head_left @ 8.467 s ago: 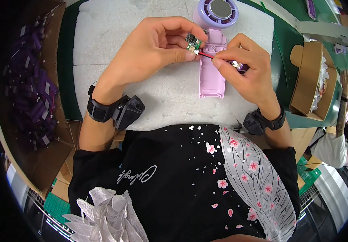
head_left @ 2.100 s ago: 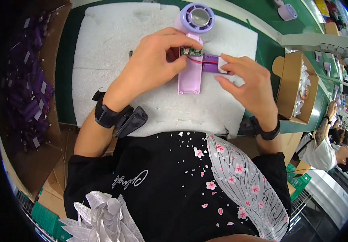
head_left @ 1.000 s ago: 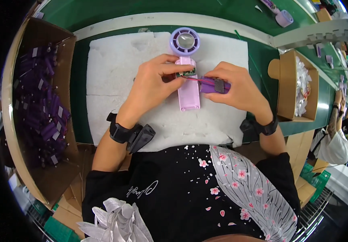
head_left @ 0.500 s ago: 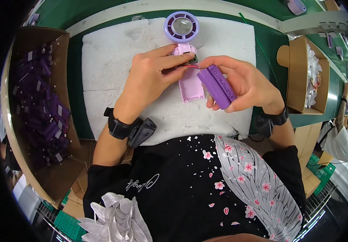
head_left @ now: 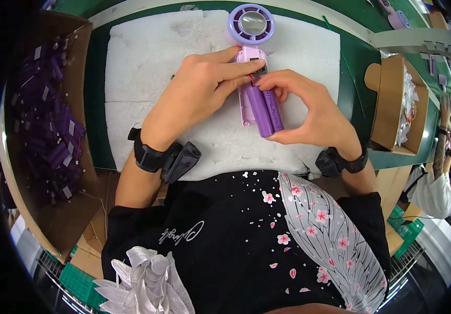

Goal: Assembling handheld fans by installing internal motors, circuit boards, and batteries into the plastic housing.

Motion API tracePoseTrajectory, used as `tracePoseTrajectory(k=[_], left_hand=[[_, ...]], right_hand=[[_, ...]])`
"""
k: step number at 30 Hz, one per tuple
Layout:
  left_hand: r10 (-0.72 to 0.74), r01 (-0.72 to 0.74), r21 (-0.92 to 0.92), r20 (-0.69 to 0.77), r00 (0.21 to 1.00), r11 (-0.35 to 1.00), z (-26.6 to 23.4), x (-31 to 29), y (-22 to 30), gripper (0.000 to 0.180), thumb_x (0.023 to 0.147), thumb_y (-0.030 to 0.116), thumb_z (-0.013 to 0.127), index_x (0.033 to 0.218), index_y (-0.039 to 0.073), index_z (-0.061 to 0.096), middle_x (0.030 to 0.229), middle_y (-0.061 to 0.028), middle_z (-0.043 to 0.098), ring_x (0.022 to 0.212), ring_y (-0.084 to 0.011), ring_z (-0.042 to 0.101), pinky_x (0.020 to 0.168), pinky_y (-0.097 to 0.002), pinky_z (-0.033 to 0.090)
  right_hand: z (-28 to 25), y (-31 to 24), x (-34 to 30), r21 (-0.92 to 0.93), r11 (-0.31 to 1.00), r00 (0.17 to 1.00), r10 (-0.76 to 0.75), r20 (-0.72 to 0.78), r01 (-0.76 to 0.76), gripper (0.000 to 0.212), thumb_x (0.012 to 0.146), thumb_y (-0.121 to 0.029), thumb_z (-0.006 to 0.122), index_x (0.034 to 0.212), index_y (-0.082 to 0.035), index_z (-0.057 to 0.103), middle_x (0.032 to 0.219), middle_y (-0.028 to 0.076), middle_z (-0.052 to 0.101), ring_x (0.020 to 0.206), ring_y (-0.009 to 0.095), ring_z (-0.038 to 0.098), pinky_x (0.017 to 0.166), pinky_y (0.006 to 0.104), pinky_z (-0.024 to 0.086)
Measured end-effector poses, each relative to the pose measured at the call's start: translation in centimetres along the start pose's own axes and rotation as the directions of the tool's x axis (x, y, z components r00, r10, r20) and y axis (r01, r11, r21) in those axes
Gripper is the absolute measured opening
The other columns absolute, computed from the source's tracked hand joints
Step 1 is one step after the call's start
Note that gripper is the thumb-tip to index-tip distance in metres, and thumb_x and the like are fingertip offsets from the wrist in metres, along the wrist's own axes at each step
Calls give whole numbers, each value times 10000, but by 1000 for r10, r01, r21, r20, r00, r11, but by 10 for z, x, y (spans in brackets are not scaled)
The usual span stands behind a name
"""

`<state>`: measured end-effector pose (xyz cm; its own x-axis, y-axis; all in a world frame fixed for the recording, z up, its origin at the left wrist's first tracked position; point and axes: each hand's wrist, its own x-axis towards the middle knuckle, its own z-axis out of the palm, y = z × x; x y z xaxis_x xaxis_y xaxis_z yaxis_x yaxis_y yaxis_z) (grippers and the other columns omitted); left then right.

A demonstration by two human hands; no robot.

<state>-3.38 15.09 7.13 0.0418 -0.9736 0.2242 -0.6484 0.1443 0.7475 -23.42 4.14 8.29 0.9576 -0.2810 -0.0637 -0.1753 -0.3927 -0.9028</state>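
Toward the far edge of the white foam (head_left: 147, 60), I remotely watch the left hand (head_left: 204, 81) pin the circuit board (head_left: 265, 68) to the pink handle (head_left: 246, 112), presumably steadying it, while the right hand (head_left: 317, 110) grasps purple batteries (head_left: 265, 112) endwise, partly covering it.

Light is bright, corners dark, edges bent.

Free foam (head_left: 142, 52) upper left, box (head_left: 389, 99) at right
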Motion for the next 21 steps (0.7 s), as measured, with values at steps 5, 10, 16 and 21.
tracePoseTrajectory(k=[5, 10, 16, 21], left_hand=[[-12, 12, -19, 27, 1000, 1000, -3, -1, -1, 318, 812, 17, 638, 1122, 79, 673, 1013, -161, 656, 784, -325, 649, 694, -360, 526], [36, -37, -10, -4, 999, 999, 1, -1, -4, 344, 807, 1, 629, 1138, 86, 668, 1047, -193, 651, 785, -335, 652, 706, -366, 530], [7, -6, -29, 34, 999, 1000, 0, -1, -3, 359, 813, -25, 604, 1152, 79, 661, 1104, -205, 637, 776, -311, 662, 704, -345, 532], [-19, 21, -18, 95, 995, 1000, -3, 0, -4, 372, 831, -62, 567, 1170, 64, 649, 1215, -193, 610, 805, -252, 684, 714, -302, 532]], right_hand=[[15, -1, 1, -144, 978, 981, -163, -104, 148, 632, 598, -93, 817, 1177, -42, 570, 1168, 89, 572, 909, 206, 558, 813, 300, 493], [22, -6, -2, -307, 938, 959, -224, -175, 163, 553, 620, -80, 814, 1129, -26, 605, 1198, 110, 571, 912, 219, 578, 802, 317, 521], [25, -7, -8, -426, 892, 944, -259, -203, 153, 461, 599, -84, 822, 1018, -14, 644, 1238, 132, 567, 906, 234, 606, 790, 326, 526], [28, -8, -8, -500, 849, 928, -311, -207, 173, 400, 596, -89, 827, 937, -18, 632, 1237, 135, 574, 889, 246, 606, 764, 329, 525]])
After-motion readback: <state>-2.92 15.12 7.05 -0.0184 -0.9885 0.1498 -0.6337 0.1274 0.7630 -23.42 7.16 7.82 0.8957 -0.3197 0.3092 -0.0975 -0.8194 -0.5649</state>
